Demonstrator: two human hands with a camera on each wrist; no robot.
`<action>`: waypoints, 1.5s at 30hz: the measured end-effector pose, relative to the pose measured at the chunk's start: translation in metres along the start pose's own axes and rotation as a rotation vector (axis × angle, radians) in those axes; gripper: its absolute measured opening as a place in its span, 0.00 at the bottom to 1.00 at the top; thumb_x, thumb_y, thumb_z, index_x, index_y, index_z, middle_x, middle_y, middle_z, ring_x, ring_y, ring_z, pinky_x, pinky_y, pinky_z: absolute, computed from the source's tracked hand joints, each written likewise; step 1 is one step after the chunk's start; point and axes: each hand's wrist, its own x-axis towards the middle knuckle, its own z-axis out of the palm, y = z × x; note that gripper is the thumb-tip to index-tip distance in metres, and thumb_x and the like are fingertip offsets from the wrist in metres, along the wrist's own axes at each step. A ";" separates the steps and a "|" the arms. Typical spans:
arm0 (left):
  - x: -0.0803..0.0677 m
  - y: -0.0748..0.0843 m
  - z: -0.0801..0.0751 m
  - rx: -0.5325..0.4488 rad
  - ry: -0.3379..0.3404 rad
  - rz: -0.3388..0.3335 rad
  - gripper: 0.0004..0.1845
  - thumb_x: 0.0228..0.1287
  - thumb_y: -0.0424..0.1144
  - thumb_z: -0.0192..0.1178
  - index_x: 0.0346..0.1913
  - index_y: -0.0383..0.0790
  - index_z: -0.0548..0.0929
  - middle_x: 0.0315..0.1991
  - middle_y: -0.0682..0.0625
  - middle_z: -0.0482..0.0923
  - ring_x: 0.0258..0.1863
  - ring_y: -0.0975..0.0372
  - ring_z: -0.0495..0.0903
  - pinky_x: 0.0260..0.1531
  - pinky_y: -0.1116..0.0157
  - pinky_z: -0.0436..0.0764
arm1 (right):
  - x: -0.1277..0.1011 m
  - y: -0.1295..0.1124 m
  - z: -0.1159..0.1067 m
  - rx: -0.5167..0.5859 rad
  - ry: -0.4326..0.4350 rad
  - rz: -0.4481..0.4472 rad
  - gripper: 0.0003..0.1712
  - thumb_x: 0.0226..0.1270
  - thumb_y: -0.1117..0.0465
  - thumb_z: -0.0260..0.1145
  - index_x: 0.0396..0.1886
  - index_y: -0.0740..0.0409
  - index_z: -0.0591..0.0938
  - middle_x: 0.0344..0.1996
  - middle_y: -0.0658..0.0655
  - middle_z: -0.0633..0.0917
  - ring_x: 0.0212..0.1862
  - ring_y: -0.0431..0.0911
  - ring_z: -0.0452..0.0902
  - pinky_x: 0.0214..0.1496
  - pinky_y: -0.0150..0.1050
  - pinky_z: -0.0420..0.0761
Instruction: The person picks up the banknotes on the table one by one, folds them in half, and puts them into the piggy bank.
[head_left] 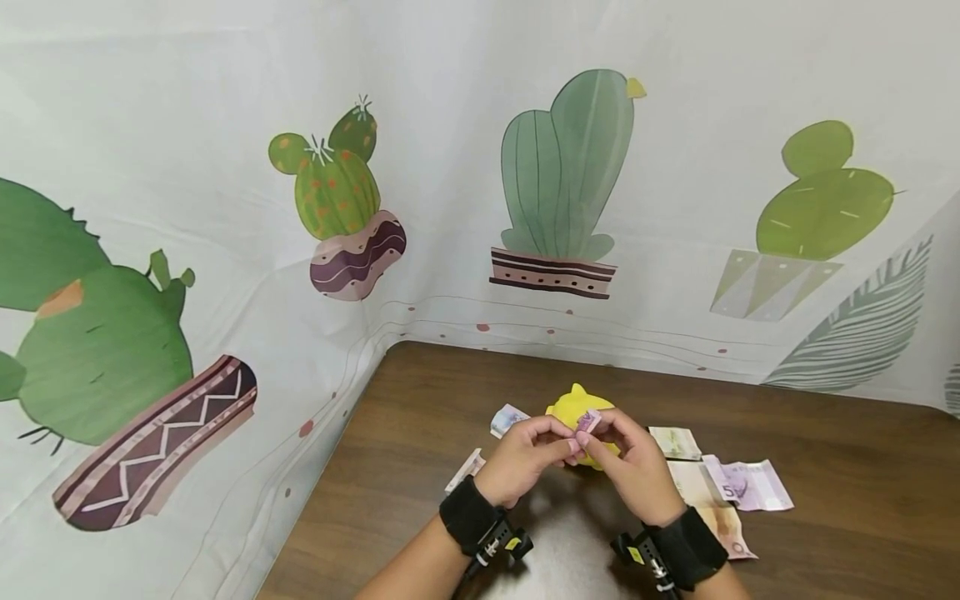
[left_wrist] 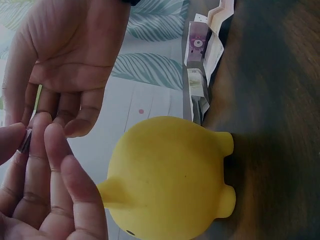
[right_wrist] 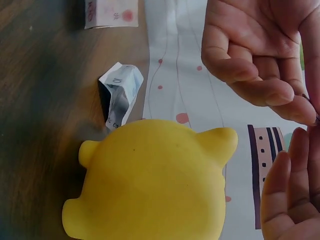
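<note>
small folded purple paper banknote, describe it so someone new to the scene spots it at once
On the dark brown wooden table, find the round yellow animal-shaped figure. In front of it in the head view, both bare hands pinch the small folded purple paper banknote. Being held sets it apart: the other paper banknotes rest on the table.

On the brown wood-grain bench (head_left: 420, 392) the round yellow pig-shaped figure (head_left: 567, 406) stands behind the left hand (head_left: 517, 460) and right hand (head_left: 639, 475), a small folded purple paper note (head_left: 589, 421) between them; left of it lie the creased blue paper note (head_left: 507, 419) and, nearer, the folded pink paper note (head_left: 465, 471); right, the wide purple paper note (head_left: 759, 486) overlaps a pale beige paper note (head_left: 692, 481)
</note>
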 end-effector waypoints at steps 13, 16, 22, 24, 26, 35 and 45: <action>0.002 0.001 0.002 0.083 0.114 -0.014 0.13 0.68 0.34 0.61 0.51 0.30 0.83 0.51 0.37 0.82 0.42 0.67 0.78 0.49 0.64 0.77 | 0.008 0.009 -0.012 0.065 0.170 0.002 0.08 0.71 0.72 0.62 0.48 0.69 0.80 0.39 0.46 0.85 0.44 0.37 0.83 0.48 0.26 0.81; 0.002 0.001 0.001 0.088 0.122 -0.013 0.13 0.68 0.34 0.60 0.51 0.31 0.83 0.51 0.38 0.82 0.42 0.66 0.78 0.48 0.64 0.77 | 0.011 0.014 -0.015 0.055 0.227 0.023 0.09 0.71 0.71 0.63 0.49 0.70 0.81 0.37 0.45 0.86 0.43 0.36 0.83 0.47 0.25 0.81; 0.002 0.001 0.000 0.092 0.142 0.002 0.12 0.69 0.33 0.59 0.51 0.30 0.83 0.53 0.35 0.81 0.45 0.66 0.78 0.52 0.62 0.79 | 0.015 0.025 -0.017 0.034 0.267 0.027 0.10 0.70 0.72 0.64 0.49 0.69 0.82 0.40 0.46 0.85 0.45 0.34 0.83 0.50 0.22 0.80; 0.002 0.001 0.000 0.113 0.157 0.003 0.12 0.70 0.34 0.60 0.51 0.31 0.83 0.53 0.35 0.81 0.47 0.66 0.78 0.54 0.60 0.80 | 0.015 0.029 -0.017 0.027 0.264 0.020 0.11 0.70 0.72 0.63 0.50 0.69 0.83 0.42 0.47 0.84 0.46 0.33 0.82 0.51 0.22 0.80; 0.002 0.002 0.000 0.140 0.175 0.005 0.11 0.69 0.34 0.60 0.50 0.33 0.84 0.53 0.37 0.82 0.48 0.65 0.78 0.54 0.60 0.80 | 0.015 0.032 -0.017 0.015 0.255 0.008 0.11 0.71 0.72 0.63 0.50 0.68 0.83 0.43 0.49 0.82 0.47 0.32 0.81 0.51 0.21 0.79; 0.003 0.002 -0.001 0.197 0.230 0.036 0.10 0.68 0.36 0.61 0.47 0.37 0.86 0.53 0.43 0.80 0.53 0.61 0.75 0.49 0.69 0.78 | 0.016 0.041 -0.018 -0.135 0.233 -0.081 0.12 0.70 0.73 0.63 0.49 0.62 0.86 0.44 0.59 0.84 0.48 0.30 0.78 0.52 0.18 0.76; 0.002 -0.004 -0.001 0.197 0.224 0.046 0.14 0.68 0.34 0.62 0.54 0.37 0.85 0.61 0.44 0.78 0.66 0.54 0.72 0.62 0.63 0.75 | 0.012 0.034 -0.011 -0.255 0.233 -0.185 0.14 0.66 0.80 0.62 0.46 0.66 0.85 0.41 0.61 0.83 0.46 0.28 0.75 0.50 0.16 0.73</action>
